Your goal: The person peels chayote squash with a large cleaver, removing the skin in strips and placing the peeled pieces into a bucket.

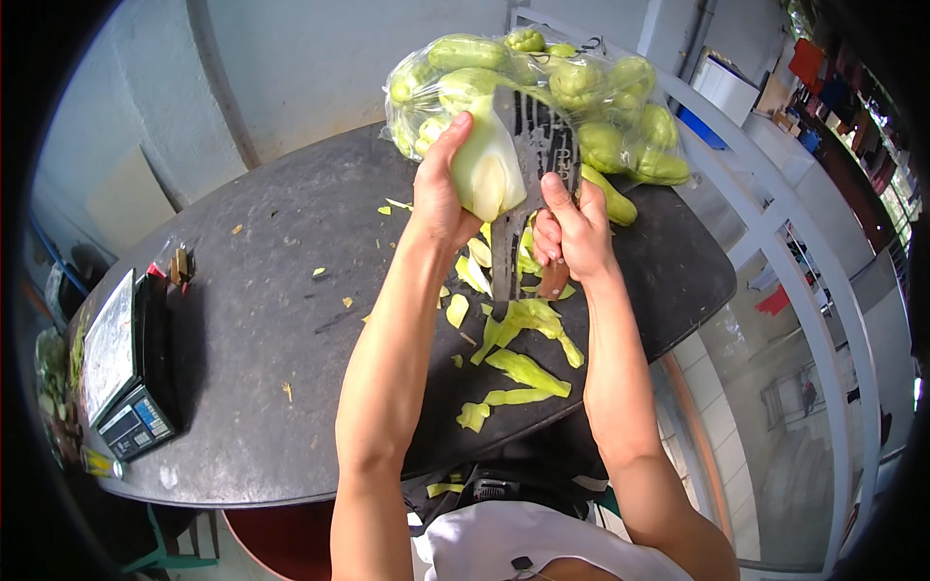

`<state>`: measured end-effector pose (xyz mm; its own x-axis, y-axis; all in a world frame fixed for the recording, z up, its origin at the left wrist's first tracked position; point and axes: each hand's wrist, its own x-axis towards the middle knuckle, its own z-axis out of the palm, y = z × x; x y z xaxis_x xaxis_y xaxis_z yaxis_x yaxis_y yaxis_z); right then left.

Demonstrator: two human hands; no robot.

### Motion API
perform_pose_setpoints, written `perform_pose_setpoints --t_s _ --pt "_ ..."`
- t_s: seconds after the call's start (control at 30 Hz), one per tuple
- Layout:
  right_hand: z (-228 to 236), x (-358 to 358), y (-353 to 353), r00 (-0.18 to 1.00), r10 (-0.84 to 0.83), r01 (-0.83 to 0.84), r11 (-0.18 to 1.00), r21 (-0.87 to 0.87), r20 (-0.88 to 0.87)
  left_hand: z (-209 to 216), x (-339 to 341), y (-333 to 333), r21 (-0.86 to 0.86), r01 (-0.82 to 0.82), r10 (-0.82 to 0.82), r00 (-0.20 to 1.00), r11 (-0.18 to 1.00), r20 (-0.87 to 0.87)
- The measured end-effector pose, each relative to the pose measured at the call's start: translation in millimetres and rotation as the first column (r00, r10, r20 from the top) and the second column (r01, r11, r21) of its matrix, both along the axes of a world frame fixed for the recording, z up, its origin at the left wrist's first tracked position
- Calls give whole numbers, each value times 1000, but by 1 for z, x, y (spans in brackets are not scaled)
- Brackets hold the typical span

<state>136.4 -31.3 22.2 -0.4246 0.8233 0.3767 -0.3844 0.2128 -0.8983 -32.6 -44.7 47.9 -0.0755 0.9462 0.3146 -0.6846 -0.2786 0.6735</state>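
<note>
My left hand [441, 198] is wrapped round a pale green chayote [487, 174], with its whitish flesh and an oval seed-like patch turned toward me. Against its right side stands a broad cleaver [544, 145] with a dark, marked blade. The brown handle sits in my right hand [579, 232], whose thumb rests along the blade. Below both hands, yellow-green peelings [528, 373] lie strewn over the dark table [262, 339]. Just beyond is a clear plastic bag [581, 92] full of whole green chayotes, and one loose chayote [612, 198] lies beside it, partly hidden by my right hand.
A black digital scale [140, 421] with a light platform stands at the table's left side. Small objects [180, 266] lie behind it. Grey metal railing [775, 223] runs along the right. A red tub [281, 542] shows under the near edge.
</note>
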Motion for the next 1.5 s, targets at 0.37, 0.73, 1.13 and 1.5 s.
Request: perform_pose_setpoints --t_s 0.37,0.73,1.13,1.5 --pt "0 4 -1 998 0 2 999 -34 66 -2 9 2 -19 79 -79 997 997 16" --pt "0 -7 -4 988 -45 16 982 -190 -146 1 13 10 29 -149 140 971 988 194" --pt "-18 -44 -33 656 -755 289 262 921 9 5 -28 8 51 -489 444 828 871 342" --pt "-24 -55 -42 608 -794 139 130 982 19 0 -42 10 130 -563 509 807 816 299"
